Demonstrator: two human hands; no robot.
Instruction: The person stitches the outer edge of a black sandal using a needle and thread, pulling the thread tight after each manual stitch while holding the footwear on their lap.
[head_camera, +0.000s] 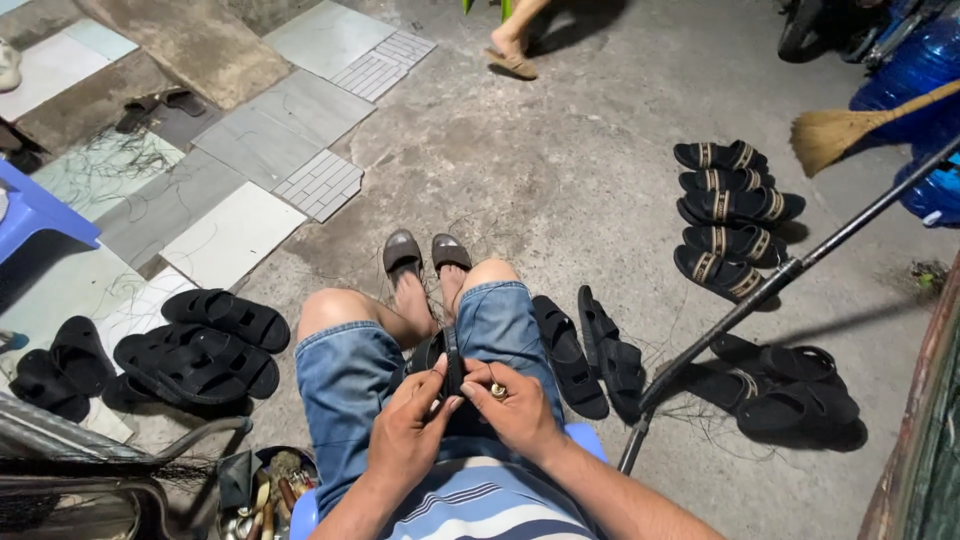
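Both hands sit close together in the person's lap, over the blue jean shorts (345, 385). Between them is a black rubber sandal (440, 355), standing on its edge above the knees. The left hand (405, 430) curls shut around the near left side of that sandal, thumb on top. The right hand (520, 410) pinches the sandal's right side with bent fingers, and a shiny ring shows on one finger.

On the left, more plain black sandals (200, 350) lie in a pile on the grey concrete floor (560, 150). Just right of the knees lie two more black sandals (590, 350). Far right, black sandals with tan striped straps (730, 215) are stacked in a row. A long dark metal pole (790, 270) leans across them. A straw broom (835, 130) rests at the far right.
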